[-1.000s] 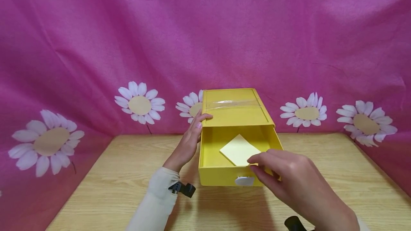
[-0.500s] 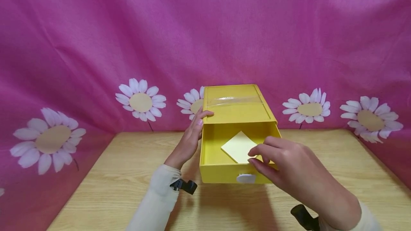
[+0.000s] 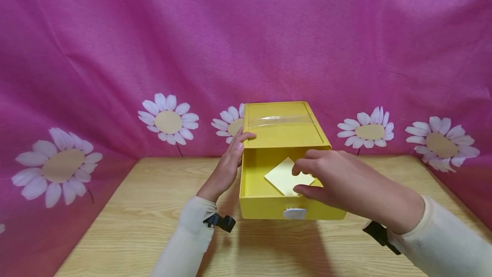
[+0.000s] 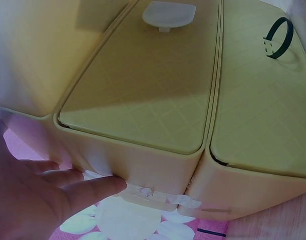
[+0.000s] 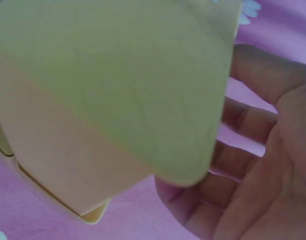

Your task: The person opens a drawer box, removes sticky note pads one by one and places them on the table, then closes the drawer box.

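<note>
Well, from where I'm standing, the left hand (image 3: 224, 169) lies along the near left side of the yellow cabinet (image 3: 284, 137), fingers straight, one tip over the top edge; it grasps nothing and seems to be steadying the box. Next along, the top drawer (image 3: 261, 209) is pulled out, and a pale square pad (image 3: 279, 178) lies flat on its floor, turned cornerwise. A white knob (image 3: 294, 213) sits on the drawer's front. Farthest right, the right hand (image 3: 338, 178) reaches over the rim, thumb and forefinger well parted above the pad, with nothing pinched between them; whether a fingertip touches the paper I can't tell. I'd judge the step in hand to be either picking up the pad or leaving it there. Taking it would call for closing finger and thumb on an edge; leaving it, for lifting the hand clear before the drawer is pushed.
</note>
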Action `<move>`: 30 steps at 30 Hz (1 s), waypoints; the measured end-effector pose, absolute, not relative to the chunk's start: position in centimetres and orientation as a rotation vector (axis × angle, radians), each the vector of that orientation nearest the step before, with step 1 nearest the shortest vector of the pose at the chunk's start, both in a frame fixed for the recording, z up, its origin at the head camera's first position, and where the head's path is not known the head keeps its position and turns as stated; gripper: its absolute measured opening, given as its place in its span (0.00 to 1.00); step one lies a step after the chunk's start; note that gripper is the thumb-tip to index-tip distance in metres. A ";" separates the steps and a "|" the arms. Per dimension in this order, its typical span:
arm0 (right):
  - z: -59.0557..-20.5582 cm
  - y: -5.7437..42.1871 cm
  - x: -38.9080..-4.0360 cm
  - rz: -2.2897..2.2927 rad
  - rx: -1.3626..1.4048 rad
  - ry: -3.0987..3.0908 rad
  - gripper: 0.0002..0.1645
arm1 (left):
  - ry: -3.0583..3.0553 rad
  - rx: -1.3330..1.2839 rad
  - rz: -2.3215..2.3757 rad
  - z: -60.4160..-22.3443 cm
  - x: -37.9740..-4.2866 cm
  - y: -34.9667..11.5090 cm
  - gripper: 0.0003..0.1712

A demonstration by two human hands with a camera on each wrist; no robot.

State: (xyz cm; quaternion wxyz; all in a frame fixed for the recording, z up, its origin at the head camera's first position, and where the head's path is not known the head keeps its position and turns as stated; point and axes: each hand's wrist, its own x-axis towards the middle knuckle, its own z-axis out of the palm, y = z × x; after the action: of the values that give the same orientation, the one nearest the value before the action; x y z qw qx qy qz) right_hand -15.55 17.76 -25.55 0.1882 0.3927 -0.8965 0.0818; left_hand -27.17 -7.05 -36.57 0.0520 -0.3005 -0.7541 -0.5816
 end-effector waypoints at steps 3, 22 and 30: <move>-25.2 17.5 -16.3 0.231 1.125 -2.598 0.12 | -2.291 -0.914 -1.771 -36.5 -27.2 -7.2 0.24; -26.4 17.8 -20.3 0.165 1.201 -2.887 0.20 | -2.287 -0.918 -1.786 -36.6 -27.2 -7.1 0.24; -27.8 17.5 -20.8 0.128 1.126 -2.931 0.21 | -2.266 -0.936 -1.790 -36.6 -27.3 -7.1 0.24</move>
State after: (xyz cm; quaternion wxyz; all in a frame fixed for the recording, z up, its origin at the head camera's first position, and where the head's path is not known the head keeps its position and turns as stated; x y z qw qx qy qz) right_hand -20.81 17.50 -27.83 -0.0007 0.3583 -0.9327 0.0407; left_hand -27.29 -7.13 -36.64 0.0529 -0.3079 -0.7454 -0.5889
